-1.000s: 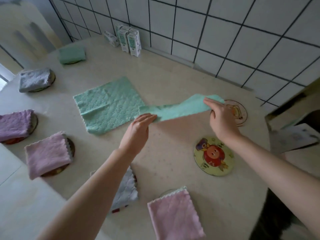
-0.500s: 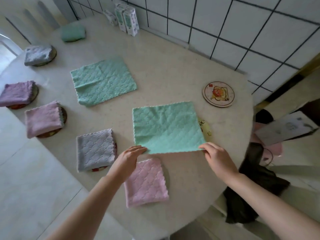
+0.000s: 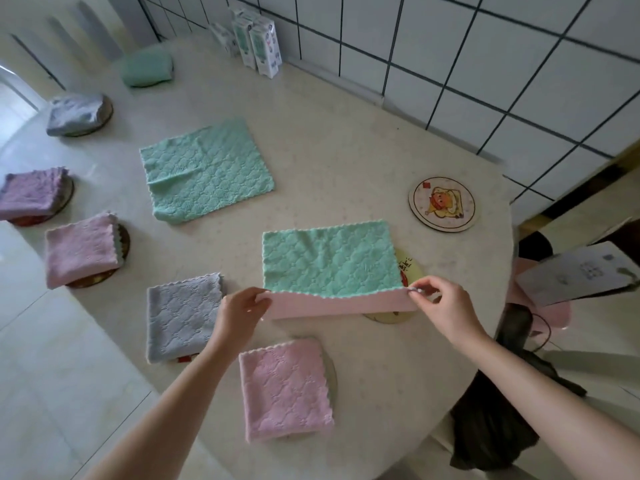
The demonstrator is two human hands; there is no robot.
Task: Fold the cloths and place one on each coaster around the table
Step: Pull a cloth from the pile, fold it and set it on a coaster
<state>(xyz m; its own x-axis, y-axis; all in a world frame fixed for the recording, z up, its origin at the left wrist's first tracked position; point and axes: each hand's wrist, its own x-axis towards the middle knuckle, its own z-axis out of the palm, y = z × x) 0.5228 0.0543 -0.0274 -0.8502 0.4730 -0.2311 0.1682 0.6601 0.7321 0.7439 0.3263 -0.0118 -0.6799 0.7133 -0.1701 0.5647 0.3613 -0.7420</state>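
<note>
A green cloth (image 3: 329, 259) with a pink underside lies near the table's right front, partly covering a yellow coaster (image 3: 408, 268). My left hand (image 3: 242, 311) pinches its near left corner and my right hand (image 3: 440, 303) its near right corner, lifting the near edge so the pink side shows. A second green cloth (image 3: 206, 169) lies flat farther back. One bare round coaster (image 3: 443, 204) sits at the right. Folded cloths rest on coasters: pink (image 3: 285, 388), grey (image 3: 181, 315), pink (image 3: 83, 249), purple (image 3: 31, 194), grey (image 3: 74, 112), green (image 3: 147, 69).
Several small cartons (image 3: 258, 45) stand against the tiled wall at the back. The beige table (image 3: 346, 140) curves away at the right, where a dark garment (image 3: 491, 427) and a pink seat with papers (image 3: 575, 271) sit beside it. Pale floor tiles lie to the left.
The green cloth was carried from mid-table and spread flat near the front edge over the yellow coaster. Now both hands have raised its near edge, exposing the pink underside.
</note>
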